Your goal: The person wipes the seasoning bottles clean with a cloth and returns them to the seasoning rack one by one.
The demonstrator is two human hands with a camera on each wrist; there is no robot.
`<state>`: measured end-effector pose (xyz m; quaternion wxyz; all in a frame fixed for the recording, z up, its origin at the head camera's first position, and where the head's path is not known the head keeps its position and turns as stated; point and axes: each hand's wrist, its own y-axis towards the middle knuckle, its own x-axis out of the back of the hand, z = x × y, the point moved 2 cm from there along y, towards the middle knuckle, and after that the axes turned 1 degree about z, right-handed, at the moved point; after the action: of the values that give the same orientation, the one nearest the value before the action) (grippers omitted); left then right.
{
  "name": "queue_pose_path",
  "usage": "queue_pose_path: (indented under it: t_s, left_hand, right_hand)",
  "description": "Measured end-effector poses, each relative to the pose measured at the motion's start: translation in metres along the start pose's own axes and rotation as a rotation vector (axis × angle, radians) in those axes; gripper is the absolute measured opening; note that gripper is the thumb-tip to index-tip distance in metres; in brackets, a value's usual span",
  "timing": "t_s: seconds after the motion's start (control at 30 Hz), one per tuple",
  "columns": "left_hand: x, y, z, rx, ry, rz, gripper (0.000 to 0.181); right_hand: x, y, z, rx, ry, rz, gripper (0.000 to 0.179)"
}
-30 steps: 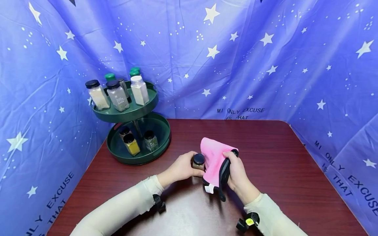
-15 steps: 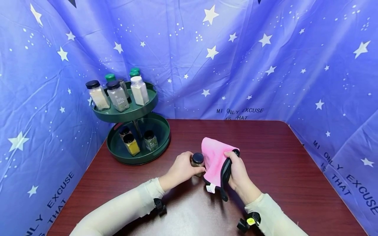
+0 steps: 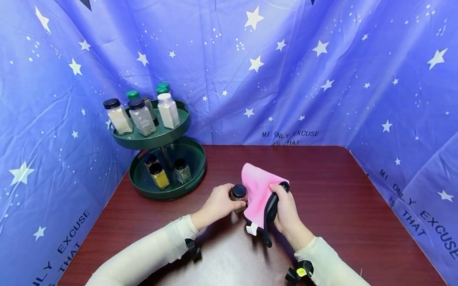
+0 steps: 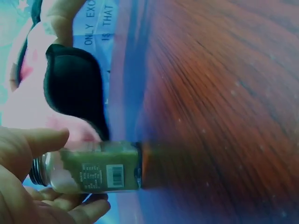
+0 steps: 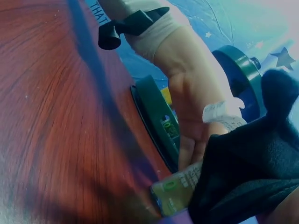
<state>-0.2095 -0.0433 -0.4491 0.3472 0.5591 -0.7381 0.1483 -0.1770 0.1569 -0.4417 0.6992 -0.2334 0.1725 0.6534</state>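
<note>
Near the table's middle, my left hand point(image 3: 218, 203) holds a small glass spice jar point(image 3: 238, 192) with a black lid, thumb on the near side. Greenish-brown powder and a barcode label show on the jar point(image 4: 100, 170) in the left wrist view, its base close to the table. My right hand point(image 3: 287, 208) grips a folded pink cloth point(image 3: 260, 190) by its black-edged side, thumb on top. The cloth hangs against the jar's right side in the head view, with a white tag point(image 3: 252, 228) at its lower corner. Its dark side point(image 5: 247, 163) covers part of the jar in the right wrist view.
A green two-tier round rack point(image 3: 168, 194) stands at the back left. Several spice jars fill its upper tier, among them a white-lidded jar point(image 3: 168, 111). Below are a yellow spice jar point(image 3: 159, 176) and a green herb jar point(image 3: 183, 171). A starry blue curtain point(image 3: 229, 79) surrounds the table.
The cloth has shifted slightly left against the jar, and its black corner hangs a little lower. The jar has moved only slightly with my left hand; both grips look the same.
</note>
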Motion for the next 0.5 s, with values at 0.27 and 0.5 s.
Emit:
queue_pose_path:
  t_s: [0.27, 0.5]
  left_hand:
    - [0.003, 0.005, 0.004, -0.012, -0.043, 0.030, 0.019]
    - [-0.002, 0.007, 0.004, -0.012, -0.060, 0.064, 0.017]
  right_hand:
    - [-0.012, -0.003, -0.009, 0.047, -0.200, -0.011, 0.012]
    - [0.001, 0.011, -0.033, -0.075, -0.323, -0.044, 0.018]
